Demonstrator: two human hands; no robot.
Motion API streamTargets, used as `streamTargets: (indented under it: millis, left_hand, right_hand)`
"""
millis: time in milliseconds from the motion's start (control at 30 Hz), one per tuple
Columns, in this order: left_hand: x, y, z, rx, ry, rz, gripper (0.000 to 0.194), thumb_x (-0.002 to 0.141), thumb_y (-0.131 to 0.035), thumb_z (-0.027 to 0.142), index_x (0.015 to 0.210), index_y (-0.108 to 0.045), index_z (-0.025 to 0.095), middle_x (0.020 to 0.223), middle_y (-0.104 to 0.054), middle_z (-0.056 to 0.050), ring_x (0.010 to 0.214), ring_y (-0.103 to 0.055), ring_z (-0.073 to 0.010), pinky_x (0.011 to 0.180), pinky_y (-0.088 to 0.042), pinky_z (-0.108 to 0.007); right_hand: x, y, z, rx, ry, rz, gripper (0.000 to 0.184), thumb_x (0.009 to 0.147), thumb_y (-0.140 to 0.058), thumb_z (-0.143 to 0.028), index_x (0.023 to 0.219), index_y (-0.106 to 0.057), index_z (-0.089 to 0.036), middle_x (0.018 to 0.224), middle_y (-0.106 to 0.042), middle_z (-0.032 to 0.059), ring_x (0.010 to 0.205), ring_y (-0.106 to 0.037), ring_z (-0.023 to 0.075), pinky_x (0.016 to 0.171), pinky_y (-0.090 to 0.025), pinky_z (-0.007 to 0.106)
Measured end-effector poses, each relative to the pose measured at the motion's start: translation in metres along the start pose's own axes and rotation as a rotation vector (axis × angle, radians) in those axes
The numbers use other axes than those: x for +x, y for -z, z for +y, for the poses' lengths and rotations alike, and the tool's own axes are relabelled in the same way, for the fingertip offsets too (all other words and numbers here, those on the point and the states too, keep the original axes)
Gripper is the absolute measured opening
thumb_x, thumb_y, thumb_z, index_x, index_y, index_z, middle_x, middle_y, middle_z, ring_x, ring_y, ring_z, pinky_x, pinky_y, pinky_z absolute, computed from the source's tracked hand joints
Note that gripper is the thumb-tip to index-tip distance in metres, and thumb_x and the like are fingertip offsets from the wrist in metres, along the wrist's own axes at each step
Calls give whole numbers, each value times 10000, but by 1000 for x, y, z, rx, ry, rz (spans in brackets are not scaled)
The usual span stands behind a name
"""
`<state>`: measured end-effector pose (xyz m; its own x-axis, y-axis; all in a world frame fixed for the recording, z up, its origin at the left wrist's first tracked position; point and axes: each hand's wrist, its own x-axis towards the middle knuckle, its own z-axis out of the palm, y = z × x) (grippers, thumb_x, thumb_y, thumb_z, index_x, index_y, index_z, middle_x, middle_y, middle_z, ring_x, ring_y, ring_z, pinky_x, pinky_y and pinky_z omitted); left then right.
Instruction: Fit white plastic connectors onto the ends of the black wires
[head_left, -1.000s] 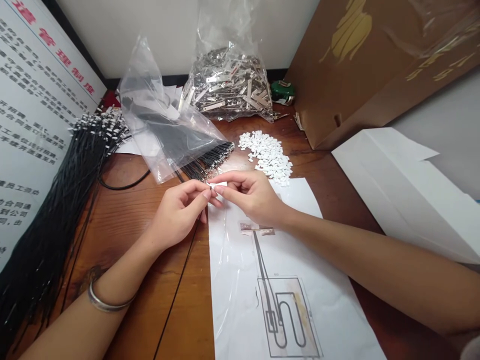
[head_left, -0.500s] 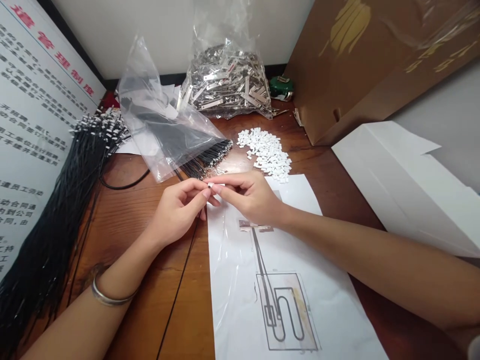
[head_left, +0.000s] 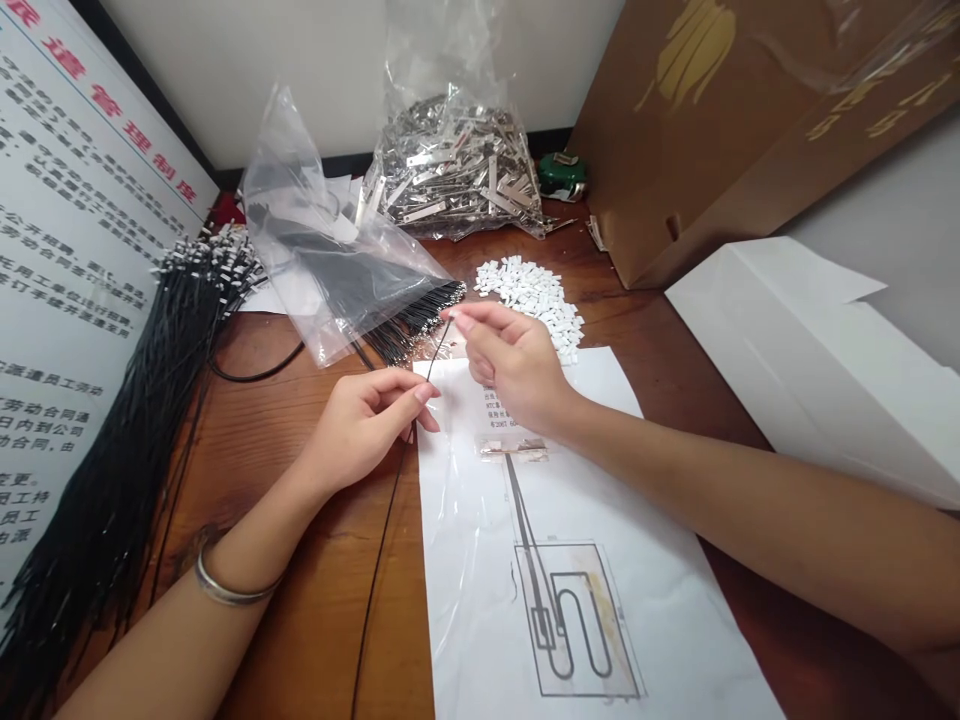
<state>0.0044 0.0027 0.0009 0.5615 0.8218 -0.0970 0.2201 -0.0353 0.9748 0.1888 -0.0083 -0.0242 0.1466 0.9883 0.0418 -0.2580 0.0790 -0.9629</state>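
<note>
– What in the right hand (head_left: 521, 365)?

– Grasping a thin black wire (head_left: 438, 350) there, close to its upper end, in a pinch of thumb and fingertips. Cannot tell what sits at the very tip: too small.

– And the left hand (head_left: 379, 420)?

– Grip closed around the same wire, lower down, between thumb and fingers; a bangle (head_left: 232, 592) at the wrist.

– Where exactly, that wire?

– Stretched between both hands above the far left corner of a printed sheet (head_left: 480, 580), then down from the left hand toward the tabletop's (head_left: 277, 430) near side, left of the sheet. Cannot tell whether touching the wood.

– On the sheet?

– A line drawing with a looped shape in a frame, plus some printed characters near the right hand.

– Just beyond that hand?

– A heap of small white pieces (head_left: 531, 300), loose on the tabletop. Left of the heap, a clear bag (head_left: 337, 275) with black wires, ends poking out toward the heap.

– Along the far edge?

– A clear bag of metal strips (head_left: 457, 170) near the middle, a green tape measure (head_left: 562, 177) just right of it, then a brown box (head_left: 675, 150) at the far right corner.

– By the left edge?

– A thick bundle of black wires (head_left: 112, 480), white-tipped at the far end.
</note>
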Motion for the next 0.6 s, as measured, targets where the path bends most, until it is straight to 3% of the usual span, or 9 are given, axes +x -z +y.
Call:
streamTargets:
  millis: [67, 133, 267, 333, 433, 600]
  left_hand:
    - [0, 0, 0, 17, 13, -7, 235, 879, -659, 362, 799, -696, 144, 648, -728, -43, 510, -573, -96, 524, -482, -205]
    - [0, 0, 1, 13, 16, 5, 250, 872, -663, 375, 772, -677, 147, 638, -722, -45, 506, -572, -102, 520, -480, -213]
    - [1, -1, 3, 0, -4, 22, 303, 855, -674, 427, 735, -649, 150, 622, -709, -41, 500, -565, -105, 516, -482, -220]
    - [1, -1, 4, 13, -14, 15, 320, 859, -669, 441, 727, -646, 150, 628, -708, -43, 504, -562, -105, 522, -479, -224]
    - [-1, 2, 4, 3, -43, -18, 349, 892, -623, 451, 719, -644, 150, 619, -697, -49, 510, -560, -113, 528, -473, -237]
    - [-6, 4, 0, -160, -107, -165, 256, 865, -667, 404, 949, -659, 163, 774, -742, -64, 532, -604, -125, 545, -510, -260]
  right_hand:
    - [3, 2, 1, 84, -25, 64, 236, 832, -702, -399, 969, -679, -208, 489, -353, -106, 430, -246, 66, 421, -186, 266]
    - [2, 2, 0, 74, -17, 32, 264, 848, -687, -440, 968, -674, -205, 481, -341, -108, 426, -246, 66, 421, -179, 270]
    - [-5, -1, -5, -143, 9, -312, 256, 798, -755, -419, 826, -705, -169, 490, -381, -93, 458, -288, 56, 445, -196, 265]
    - [-7, -2, -6, -188, 32, -382, 247, 789, -766, -400, 788, -711, -159, 531, -470, -66, 489, -334, 57, 454, -215, 261]
    - [-4, 0, -4, -148, 33, -336, 268, 806, -747, -421, 775, -716, -157, 566, -534, -42, 503, -381, 62, 450, -231, 263]
    - [6, 5, 1, 61, -64, -201, 309, 783, -767, -466, 838, -685, -174, 478, -382, -105, 418, -290, 47, 416, -164, 260]
